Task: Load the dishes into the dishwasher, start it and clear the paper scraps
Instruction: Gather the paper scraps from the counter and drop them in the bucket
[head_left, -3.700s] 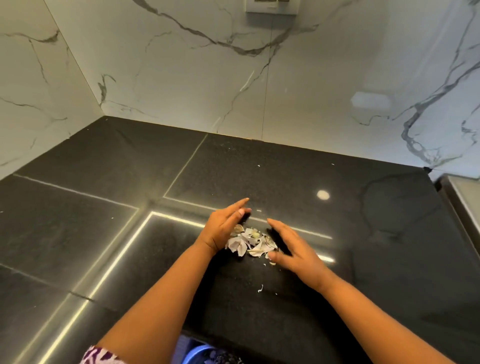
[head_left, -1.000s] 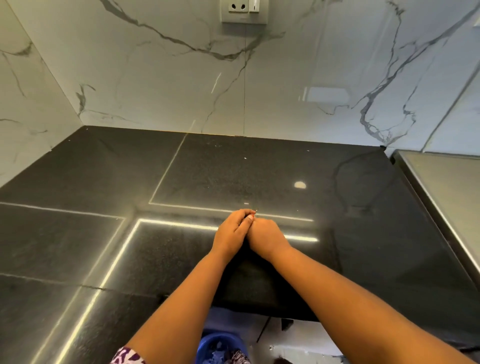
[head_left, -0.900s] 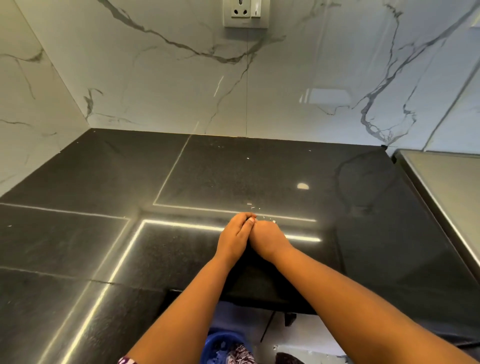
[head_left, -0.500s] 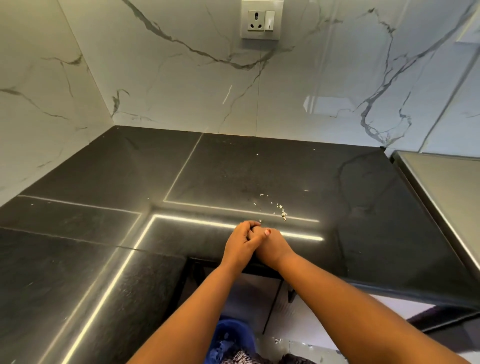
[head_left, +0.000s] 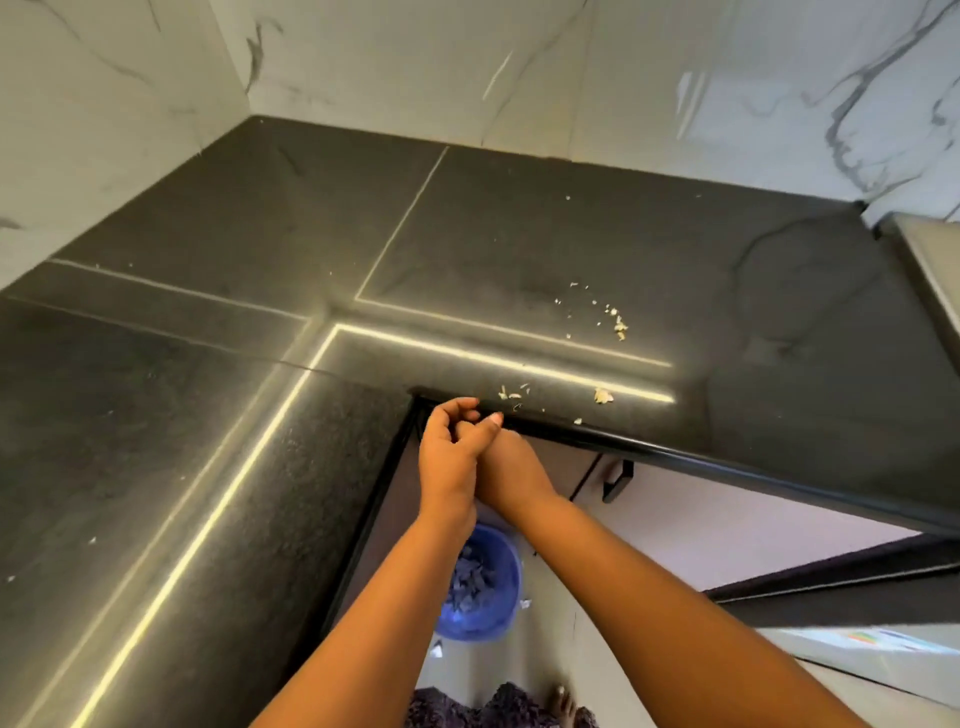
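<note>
Hands first: the left hand (head_left: 449, 452) and right hand (head_left: 511, 470) are clasped together, fingers curled, at the inner corner of the bench (head_left: 208, 415) edge, above the blue bin (head_left: 467, 623) on the floor. What they enclose is hidden; I judge it to be the gathered pile. Stray paper scraps (head_left: 602, 396) lie on the bench just beyond the hands, with finer crumbs (head_left: 618, 325) further back and a few bits on the floor beside the bin.

Recommendation: keep the clasp tight, lower it toward the bin mouth before parting, then return for the strays.

Against half a second ago, the hands have passed off the bench surface over its edge, leaving that trail behind.
</note>
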